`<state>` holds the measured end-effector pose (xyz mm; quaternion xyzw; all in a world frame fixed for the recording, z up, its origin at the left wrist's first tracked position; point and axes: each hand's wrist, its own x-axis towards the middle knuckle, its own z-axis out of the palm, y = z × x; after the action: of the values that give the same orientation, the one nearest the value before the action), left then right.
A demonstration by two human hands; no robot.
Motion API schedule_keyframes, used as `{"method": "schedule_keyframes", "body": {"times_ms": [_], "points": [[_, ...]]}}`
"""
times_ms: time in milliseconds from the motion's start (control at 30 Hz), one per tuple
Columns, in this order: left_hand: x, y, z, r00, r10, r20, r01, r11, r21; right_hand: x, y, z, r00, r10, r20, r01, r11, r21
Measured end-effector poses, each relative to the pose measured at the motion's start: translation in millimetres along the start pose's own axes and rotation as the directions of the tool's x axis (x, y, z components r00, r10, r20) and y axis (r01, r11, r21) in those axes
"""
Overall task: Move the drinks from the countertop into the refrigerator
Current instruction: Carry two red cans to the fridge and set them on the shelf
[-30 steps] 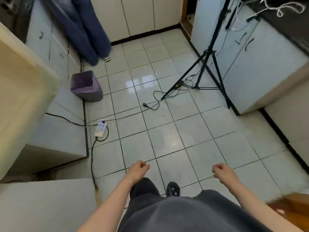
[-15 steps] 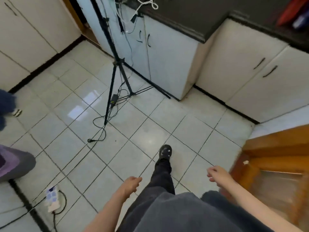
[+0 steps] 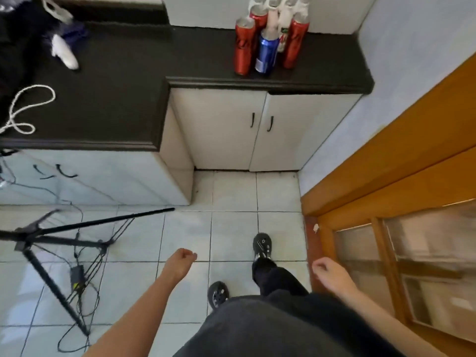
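Both hands hang low over the floor tiles, well apart from the drinks, which stand far ahead of them on the dark countertop. The left hand is loosely curled and holds nothing. The right hand is also loosely curled, touching nothing. Between them and a little further on is a dark shoe. A black tripod spreads its legs to the left of the left hand, and a wooden door stands near the right hand. Beyond are white cabinet doors. Above those, a blue can stands between a left red can and a right red can, with white bottles close behind.
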<state>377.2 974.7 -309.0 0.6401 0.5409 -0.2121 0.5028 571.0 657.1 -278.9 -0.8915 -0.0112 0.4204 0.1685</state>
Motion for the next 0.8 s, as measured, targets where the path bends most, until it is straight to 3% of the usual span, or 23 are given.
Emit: {"method": "schedule_keyframes", "body": {"times_ms": [133,233,333,533,633,800], "points": [[22,38,14,0.978,-0.129,0.166,0.126,0.992,0.028,50,-4,-28,0.996,0.083,0.013,-0.084,0.996,0.039],[40,75,21,0.972,-0.183,0.145,0.202,0.97,-0.134,96,-28,-60,0.998,0.061,0.011,-0.061,0.997,0.048],[55,128,18,0.974,-0.195,0.113,0.214,0.958,-0.192,139,-68,-104,1.0,0.007,0.017,-0.009,0.998,0.064],[81,257,-2,0.99,0.09,-0.111,-0.125,0.921,-0.369,201,-183,-189,0.972,-0.233,-0.021,0.234,0.968,0.091],[87,310,-15,0.978,0.128,-0.165,-0.194,0.851,-0.488,216,-245,-214,0.944,-0.314,-0.101,0.329,0.921,0.211],[118,385,-51,0.925,0.231,-0.301,-0.362,0.777,-0.516,230,-333,-234,0.876,-0.387,-0.288,0.473,0.805,0.358]]}}
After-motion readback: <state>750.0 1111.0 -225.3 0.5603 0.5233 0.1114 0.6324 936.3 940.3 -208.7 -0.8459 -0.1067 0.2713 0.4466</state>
